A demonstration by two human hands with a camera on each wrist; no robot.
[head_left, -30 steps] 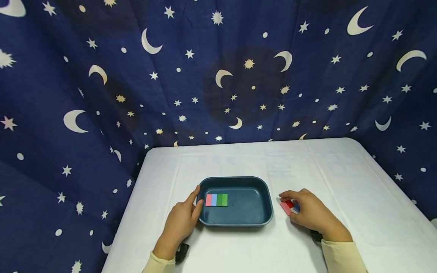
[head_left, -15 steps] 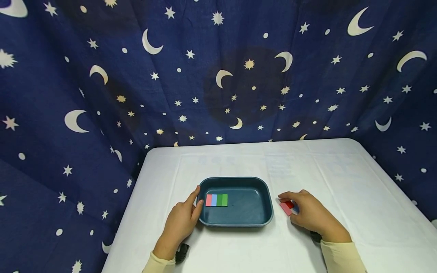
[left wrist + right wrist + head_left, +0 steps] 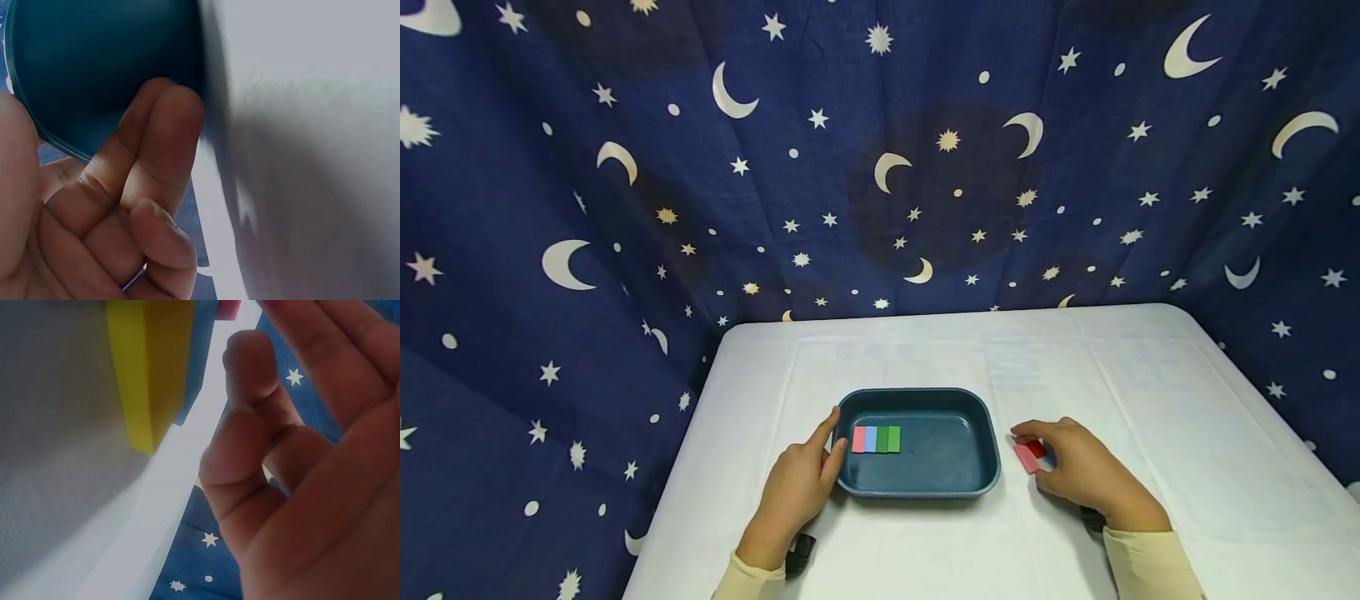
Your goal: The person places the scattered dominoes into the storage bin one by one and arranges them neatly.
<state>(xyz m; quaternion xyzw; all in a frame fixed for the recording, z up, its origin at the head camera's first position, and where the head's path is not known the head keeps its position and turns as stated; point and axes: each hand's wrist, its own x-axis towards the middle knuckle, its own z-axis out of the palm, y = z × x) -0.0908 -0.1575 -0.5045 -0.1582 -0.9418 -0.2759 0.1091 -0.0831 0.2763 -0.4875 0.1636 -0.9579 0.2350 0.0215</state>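
Note:
My left hand (image 3: pixel 799 482) grips the left end of a dark teal tray (image 3: pixel 917 495), index finger and thumb at its rim. In the left wrist view two fingers (image 3: pixel 167 134) lie along the tray's outer wall (image 3: pixel 94 62). Beyond the tray's right side, my right hand (image 3: pixel 1078 460) arches over a small group of blocks, its index finger and thumb around them. A pink block (image 3: pixel 1026 459) and a red block (image 3: pixel 1037 448) show beside a partly hidden blue one. The right wrist view has a yellow block (image 3: pixel 147 369) nearby; whether the fingers pinch any block is hidden.
Inside the tray, toward its left, a pink block (image 3: pixel 858 440), a blue block (image 3: pixel 870 440), a dark green block (image 3: pixel 882 440) and a light green block (image 3: pixel 894 440) form a row. A white cloth (image 3: pixel 925 350) covers the table. Star-patterned curtains surround its far and side edges.
The right hand and the pink block beneath it have shifted very slightly left, and a bit less of the blue block shows. The left hand and tray look unmoved.

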